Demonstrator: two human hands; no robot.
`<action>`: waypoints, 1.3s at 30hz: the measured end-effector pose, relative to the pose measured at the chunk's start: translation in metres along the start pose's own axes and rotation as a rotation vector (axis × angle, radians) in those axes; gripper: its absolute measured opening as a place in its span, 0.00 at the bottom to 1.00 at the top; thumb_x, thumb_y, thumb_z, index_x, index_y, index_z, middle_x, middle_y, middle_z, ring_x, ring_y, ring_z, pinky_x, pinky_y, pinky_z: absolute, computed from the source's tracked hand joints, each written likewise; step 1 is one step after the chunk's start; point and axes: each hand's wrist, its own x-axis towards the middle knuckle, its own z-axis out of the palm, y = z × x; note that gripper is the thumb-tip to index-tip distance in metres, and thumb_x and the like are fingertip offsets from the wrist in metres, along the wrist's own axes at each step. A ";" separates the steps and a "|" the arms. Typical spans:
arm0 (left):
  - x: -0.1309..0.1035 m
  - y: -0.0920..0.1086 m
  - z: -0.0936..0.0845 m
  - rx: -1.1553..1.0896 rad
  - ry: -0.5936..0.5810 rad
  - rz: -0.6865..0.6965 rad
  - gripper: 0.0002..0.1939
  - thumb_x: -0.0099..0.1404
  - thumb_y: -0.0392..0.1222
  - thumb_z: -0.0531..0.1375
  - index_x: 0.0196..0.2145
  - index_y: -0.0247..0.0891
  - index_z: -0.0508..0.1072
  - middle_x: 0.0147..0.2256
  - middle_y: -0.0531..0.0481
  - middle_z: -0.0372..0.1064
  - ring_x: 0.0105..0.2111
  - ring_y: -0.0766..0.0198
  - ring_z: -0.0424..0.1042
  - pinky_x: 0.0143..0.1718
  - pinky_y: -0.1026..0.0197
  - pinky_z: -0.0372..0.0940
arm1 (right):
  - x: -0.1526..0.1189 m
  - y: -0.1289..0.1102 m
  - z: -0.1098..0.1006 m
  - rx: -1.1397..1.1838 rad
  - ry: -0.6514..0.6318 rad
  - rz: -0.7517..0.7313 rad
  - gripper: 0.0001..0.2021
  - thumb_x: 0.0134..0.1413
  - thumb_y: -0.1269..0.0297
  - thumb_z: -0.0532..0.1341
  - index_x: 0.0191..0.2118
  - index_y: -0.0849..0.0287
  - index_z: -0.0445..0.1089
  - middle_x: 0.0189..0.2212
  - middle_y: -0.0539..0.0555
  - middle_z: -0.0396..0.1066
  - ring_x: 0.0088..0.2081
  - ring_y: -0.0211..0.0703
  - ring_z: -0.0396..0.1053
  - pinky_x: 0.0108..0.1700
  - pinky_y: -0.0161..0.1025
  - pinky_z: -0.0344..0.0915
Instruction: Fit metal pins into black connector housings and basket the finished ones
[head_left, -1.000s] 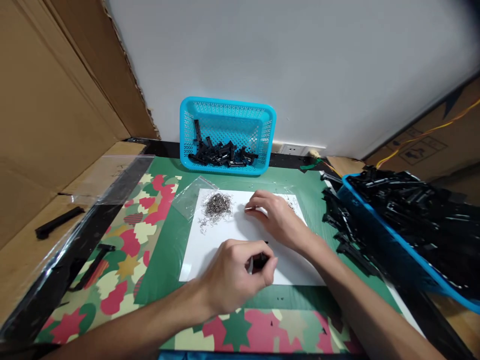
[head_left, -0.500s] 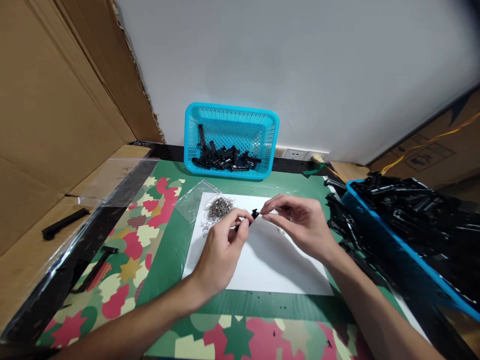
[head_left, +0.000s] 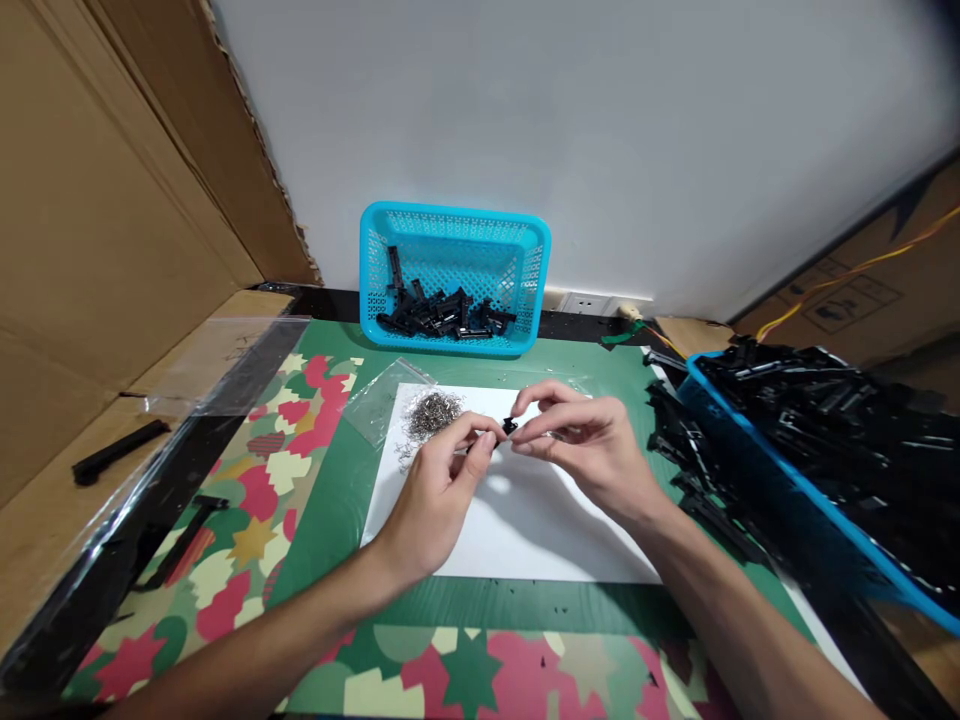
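My left hand (head_left: 442, 490) pinches a small black plastic part (head_left: 509, 425) between thumb and fingers, over the white sheet (head_left: 487, 540). Most of the part is hidden by the fingers; its dark end sticks out to the right. My right hand (head_left: 581, 435) is closed in a pinch at that end, with its fingertips touching or very near the part. What those fingertips hold, if anything, is too small to make out. Beyond my left hand lies a pile of tiny metal springs or clips (head_left: 433, 412) on the sheet.
A blue basket (head_left: 450, 212) holding several black parts stands by the wall. To the right is a larger blue bin (head_left: 787, 500) heaped with black parts. A clear plastic bag (head_left: 379, 400) lies beside the sheet. Loose black pieces (head_left: 120, 452) rest at the left.
My right hand's fingers have shifted left onto the end of the black part, and its index finger is now raised. My left hand keeps its pinch. The whole view has shifted slightly.
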 end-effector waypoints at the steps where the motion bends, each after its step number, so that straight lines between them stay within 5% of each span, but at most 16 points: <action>1: 0.000 0.000 0.000 -0.013 -0.023 -0.005 0.16 0.79 0.54 0.54 0.49 0.40 0.73 0.31 0.54 0.62 0.29 0.67 0.58 0.27 0.66 0.53 | 0.000 -0.002 -0.001 -0.016 -0.015 -0.003 0.03 0.54 0.63 0.76 0.36 0.50 0.86 0.39 0.56 0.76 0.42 0.46 0.73 0.44 0.45 0.72; 7: -0.002 0.005 -0.002 -0.043 -0.119 0.007 0.16 0.79 0.55 0.53 0.43 0.41 0.71 0.31 0.54 0.60 0.29 0.66 0.57 0.26 0.66 0.52 | 0.001 -0.005 -0.003 -0.013 -0.092 0.024 0.03 0.53 0.60 0.77 0.35 0.49 0.86 0.34 0.52 0.68 0.34 0.40 0.67 0.37 0.41 0.68; 13: -0.002 0.007 -0.004 -0.014 -0.145 0.012 0.16 0.79 0.55 0.53 0.42 0.41 0.69 0.31 0.54 0.60 0.28 0.66 0.56 0.26 0.66 0.53 | 0.003 -0.004 -0.005 -0.018 -0.121 0.054 0.06 0.53 0.58 0.77 0.35 0.53 0.86 0.33 0.53 0.72 0.36 0.42 0.69 0.38 0.41 0.68; 19: -0.001 0.005 -0.005 0.028 -0.047 0.047 0.14 0.79 0.54 0.53 0.43 0.42 0.67 0.31 0.55 0.57 0.29 0.66 0.57 0.27 0.66 0.54 | 0.003 -0.005 -0.003 -0.012 -0.113 0.084 0.13 0.51 0.59 0.78 0.42 0.56 0.84 0.34 0.54 0.77 0.34 0.42 0.69 0.38 0.41 0.67; 24: 0.000 0.003 -0.007 0.197 0.007 0.104 0.13 0.80 0.51 0.51 0.43 0.42 0.68 0.34 0.54 0.62 0.30 0.65 0.61 0.33 0.63 0.59 | -0.002 -0.005 0.007 -0.070 -0.063 0.144 0.10 0.61 0.55 0.71 0.40 0.56 0.83 0.34 0.55 0.77 0.34 0.42 0.70 0.36 0.40 0.66; 31: 0.001 -0.007 -0.008 0.286 0.043 0.116 0.09 0.80 0.49 0.53 0.47 0.43 0.67 0.36 0.53 0.66 0.32 0.65 0.66 0.34 0.62 0.60 | -0.004 -0.004 0.015 -0.103 0.047 0.196 0.12 0.62 0.54 0.70 0.36 0.59 0.80 0.28 0.52 0.72 0.29 0.39 0.65 0.31 0.37 0.62; 35: 0.002 -0.012 -0.006 0.176 0.116 0.120 0.17 0.76 0.48 0.60 0.58 0.45 0.63 0.45 0.48 0.70 0.38 0.63 0.72 0.35 0.63 0.64 | -0.007 -0.015 0.011 -0.363 0.154 -0.013 0.06 0.64 0.61 0.68 0.37 0.57 0.79 0.27 0.51 0.71 0.27 0.39 0.64 0.28 0.38 0.59; 39: 0.003 -0.011 -0.006 0.103 0.158 0.171 0.24 0.72 0.45 0.66 0.59 0.46 0.61 0.41 0.52 0.72 0.36 0.64 0.73 0.35 0.64 0.64 | -0.014 -0.023 0.009 -0.643 0.110 -0.331 0.06 0.67 0.71 0.64 0.41 0.54 0.79 0.31 0.53 0.75 0.30 0.41 0.70 0.31 0.39 0.65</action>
